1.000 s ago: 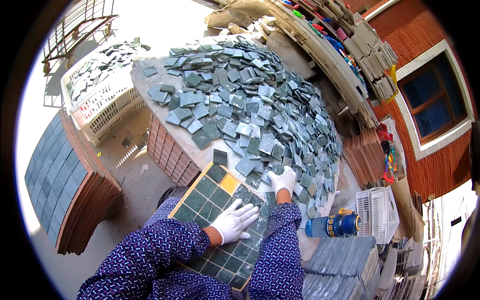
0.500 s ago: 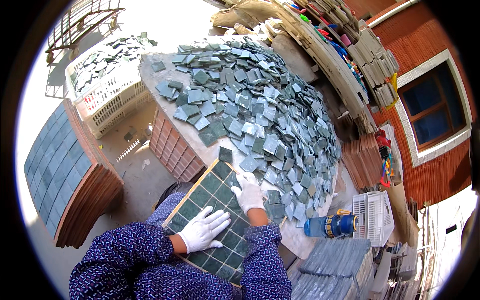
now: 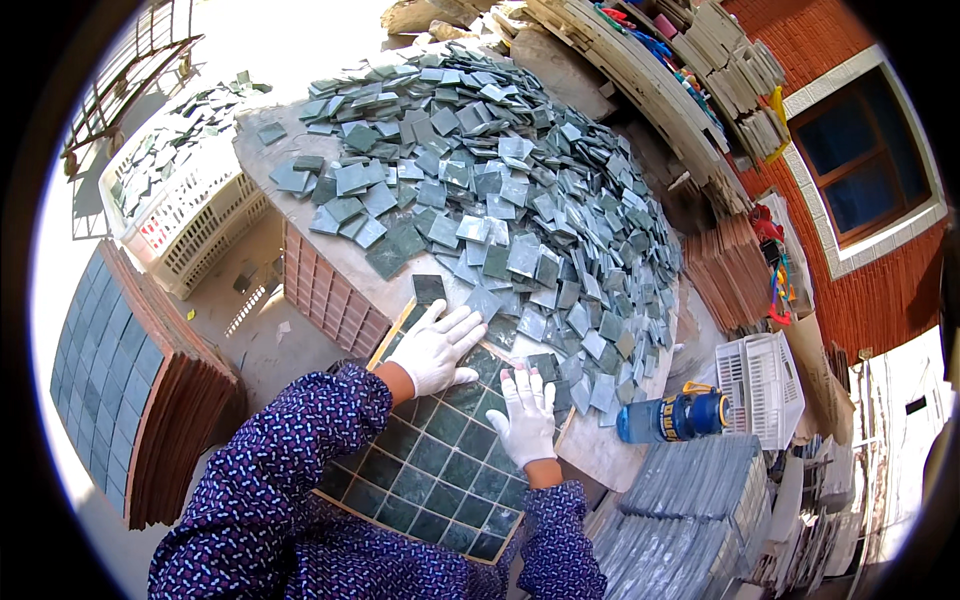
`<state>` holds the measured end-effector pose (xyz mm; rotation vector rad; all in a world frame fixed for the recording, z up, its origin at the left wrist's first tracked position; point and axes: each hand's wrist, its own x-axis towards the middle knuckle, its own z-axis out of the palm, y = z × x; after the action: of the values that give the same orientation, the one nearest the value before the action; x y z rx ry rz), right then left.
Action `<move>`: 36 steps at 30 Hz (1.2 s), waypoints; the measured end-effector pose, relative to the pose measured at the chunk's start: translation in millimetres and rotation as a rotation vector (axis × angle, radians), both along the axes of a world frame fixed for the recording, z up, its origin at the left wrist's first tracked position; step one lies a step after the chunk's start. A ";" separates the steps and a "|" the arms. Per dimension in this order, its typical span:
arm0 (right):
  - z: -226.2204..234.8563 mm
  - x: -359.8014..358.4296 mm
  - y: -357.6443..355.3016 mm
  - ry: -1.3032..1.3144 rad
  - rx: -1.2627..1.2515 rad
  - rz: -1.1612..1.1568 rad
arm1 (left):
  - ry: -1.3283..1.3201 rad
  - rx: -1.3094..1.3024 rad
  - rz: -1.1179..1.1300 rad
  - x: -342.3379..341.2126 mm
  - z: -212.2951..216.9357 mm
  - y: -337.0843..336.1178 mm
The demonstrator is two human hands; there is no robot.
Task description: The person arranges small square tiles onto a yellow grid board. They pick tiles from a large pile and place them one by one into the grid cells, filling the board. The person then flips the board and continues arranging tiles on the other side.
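Note:
A tray (image 3: 402, 527) with a light rim and a grid of cells rests at an angle in front of me, against the near edge of the work table. Square dark green stone tiles (image 3: 432, 462) fill most of its cells. Across its far left part lies my left hand (image 3: 432, 352), white-gloved, palm down, fingers stretched out. My right hand (image 3: 526, 425), also gloved, touches the tray's right side with fingers extended. Neither hand holds anything that I can see. One loose tile (image 3: 430, 289) lies just beyond the tray's far corner. What lies under both palms is hidden.
A big heap of loose tiles (image 3: 500, 190) covers the table. To the left stand a white crate (image 3: 205, 235) of tiles and a stack of tile-filled trays (image 3: 180, 440). At right are a blue bottle (image 3: 670, 416), a white basket (image 3: 762, 390) and wrapped tile stacks (image 3: 690, 490).
My left hand has moved up from the tray's middle to its far left part. My right hand has shifted down and right along the tray. The view has turned slightly.

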<state>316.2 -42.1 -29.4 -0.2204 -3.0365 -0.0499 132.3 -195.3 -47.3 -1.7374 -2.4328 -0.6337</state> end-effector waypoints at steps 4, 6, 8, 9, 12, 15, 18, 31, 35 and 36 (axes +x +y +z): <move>-13.5 -29.7 62.9 0.022 -0.062 -0.036 | 0.068 0.027 -0.001 -5.9 3.3 12.9; -3.7 -45.6 85.5 -0.011 0.037 -0.106 | 0.060 0.008 0.024 4.1 5.2 4.3; 9.3 -56.9 81.2 0.047 -0.048 -0.268 | 0.057 -0.045 -0.045 29.8 11.2 -20.5; 6.6 -57.4 79.3 0.093 -0.013 -0.259 | 0.046 -0.063 -0.103 44.7 15.2 -36.2; -9.2 -46.8 44.0 0.124 -0.044 -0.211 | -0.038 -0.123 -0.229 81.5 15.7 -84.9; -15.3 -36.2 -13.9 0.067 -0.073 -0.174 | -0.119 -0.091 -0.195 93.9 12.2 -117.5; -16.9 -39.1 -57.2 0.052 -0.095 -0.117 | -0.200 -0.082 -0.011 93.6 23.2 -124.9; -8.4 -16.2 -69.6 0.075 -0.295 0.073 | -0.128 -0.126 0.179 84.7 4.0 -149.1; -16.4 29.3 22.6 0.083 -0.111 -0.325 | -0.128 -0.149 0.200 86.4 6.2 -152.8; -18.7 39.0 32.6 0.078 -0.117 -0.372 | -0.127 -0.147 0.207 87.4 4.4 -152.9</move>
<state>355.3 -9.5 -48.1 -0.7733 -2.8799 0.1072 219.7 -348.2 -42.9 -1.5049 -2.7630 -0.5712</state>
